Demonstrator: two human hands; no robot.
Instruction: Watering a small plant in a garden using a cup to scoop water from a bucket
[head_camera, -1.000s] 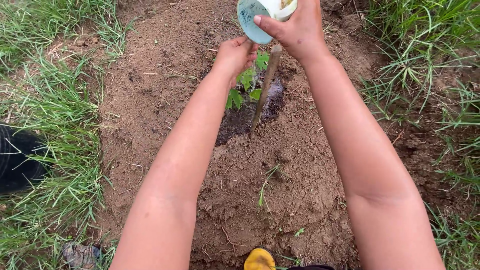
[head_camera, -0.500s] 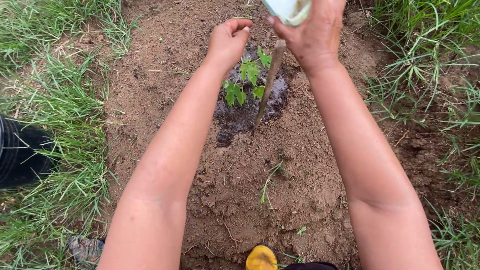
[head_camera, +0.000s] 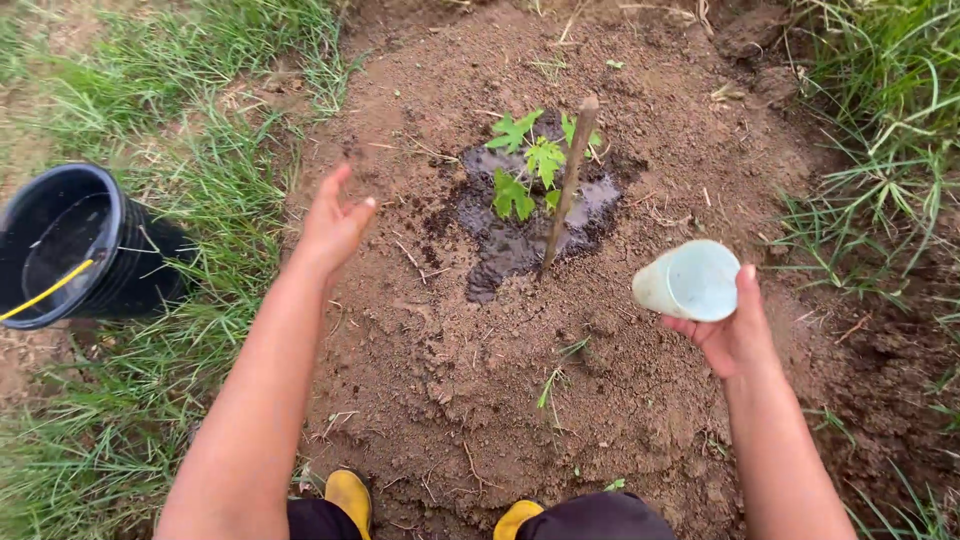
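Observation:
A small green seedling (head_camera: 528, 165) stands in a dark wet patch of soil (head_camera: 510, 240) on a round mound of bare earth. A thin wooden stake (head_camera: 567, 185) leans beside it. My right hand (head_camera: 735, 330) holds a pale blue-white cup (head_camera: 690, 282) on its side, to the right of the wet patch. My left hand (head_camera: 333, 225) hovers with fingers spread over the mound's left side, holding nothing.
A black bucket (head_camera: 75, 245) with a yellow handle sits in the grass at the left. Grass (head_camera: 880, 180) rings the mound on both sides. Two yellow boot toes (head_camera: 350, 495) show at the bottom edge.
Both hands have drawn back from the seedling toward me. The cup has come down from above the plant to the right side. The view has shifted, bringing the bucket in.

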